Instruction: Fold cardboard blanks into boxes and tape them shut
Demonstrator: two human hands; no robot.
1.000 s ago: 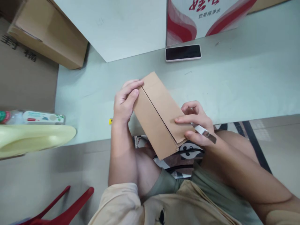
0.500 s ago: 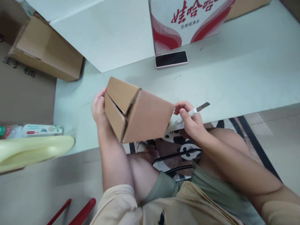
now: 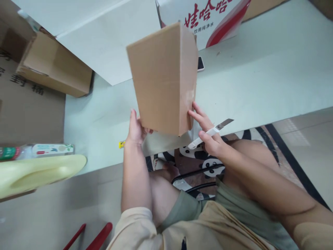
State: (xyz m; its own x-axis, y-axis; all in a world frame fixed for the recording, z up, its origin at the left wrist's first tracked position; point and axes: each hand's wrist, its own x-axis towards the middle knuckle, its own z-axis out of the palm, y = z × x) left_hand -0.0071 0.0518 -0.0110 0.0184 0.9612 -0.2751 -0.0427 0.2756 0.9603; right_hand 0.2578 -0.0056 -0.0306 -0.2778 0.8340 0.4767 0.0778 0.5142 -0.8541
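A brown cardboard box [image 3: 157,81] is held up over the table, tilted, with a broad plain side and a narrower side facing me. My left hand [image 3: 136,129] grips its lower left edge, thumb up along the side and fingers partly hidden underneath. A white utility knife [image 3: 201,139] with its blade out lies in my right hand [image 3: 209,133], pinched by the thumb and pointing right, away from the box. The fingertips of that same hand touch the box's lower right side. Just left of my left wrist is a small yellow item [image 3: 121,144].
Behind the box stand a white panel [image 3: 104,45] and a printed white carton [image 3: 229,29], with a phone [image 3: 200,64] partly covered. Another cardboard box [image 3: 57,66] is at the left. A pale yellow object [image 3: 52,170] and a packet [image 3: 53,149] lie near the table's [image 3: 273,69] left front edge.
The box has been raised and turned, so its flap seam no longer shows and a plain side faces me. My right fingertips now touch it. The yellow item has come into sight.
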